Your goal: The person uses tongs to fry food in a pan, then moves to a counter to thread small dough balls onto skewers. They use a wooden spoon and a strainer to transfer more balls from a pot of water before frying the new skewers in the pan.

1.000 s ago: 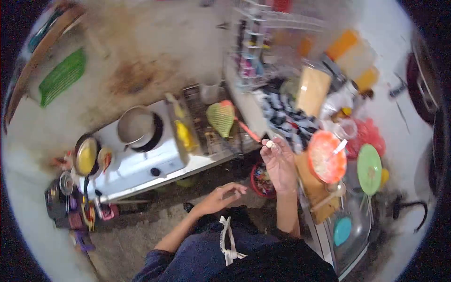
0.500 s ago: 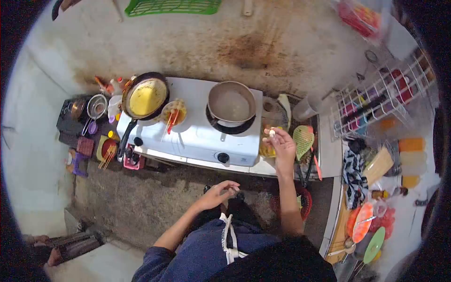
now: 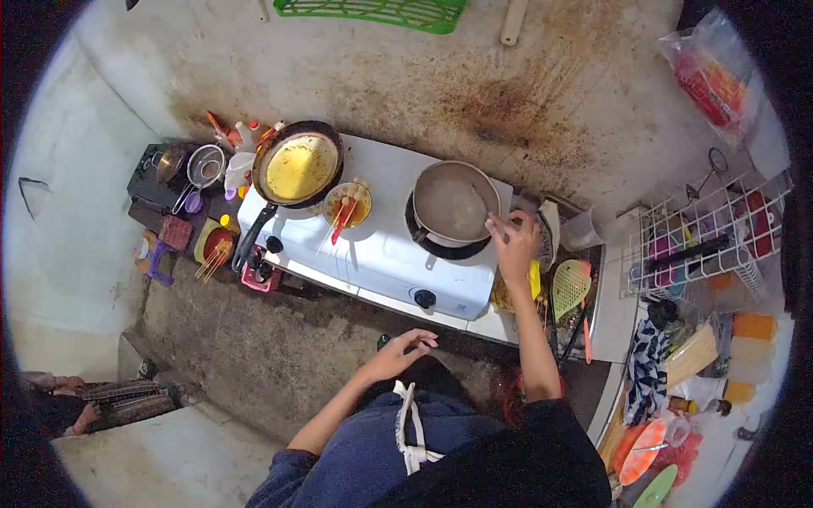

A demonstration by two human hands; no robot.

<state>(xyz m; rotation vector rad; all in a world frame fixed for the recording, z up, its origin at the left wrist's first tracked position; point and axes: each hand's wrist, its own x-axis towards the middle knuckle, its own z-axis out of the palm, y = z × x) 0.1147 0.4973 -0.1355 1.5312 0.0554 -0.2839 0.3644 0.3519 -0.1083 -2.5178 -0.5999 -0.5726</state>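
Note:
My right hand (image 3: 515,241) is at the right rim of a grey pot (image 3: 457,201) on the stove. Its fingers are pinched together, and what they hold, if anything, cannot be made out. Cloudy liquid with pale lumps shows inside the pot. My left hand (image 3: 400,356) hovers in front of my body, fingers loosely bent and apart, holding nothing. Left of the pot on the white stove (image 3: 381,254) are a small bowl (image 3: 360,212) with skewers and a red utensil, and a dark frying pan (image 3: 298,168) with a yellow layer in it.
Right of the stove lie a green slotted spatula (image 3: 571,288) and a clear cup (image 3: 583,230). A white wire rack (image 3: 711,229) stands farther right. Left of the stove are a strainer (image 3: 206,166) and a dish with skewers (image 3: 218,247). Another person's hand (image 3: 86,416) appears at lower left.
My right hand has moved up to the pot's rim; the small white ball in its fingertips earlier is no longer visible there. My left hand remains before my body. The view has shifted.

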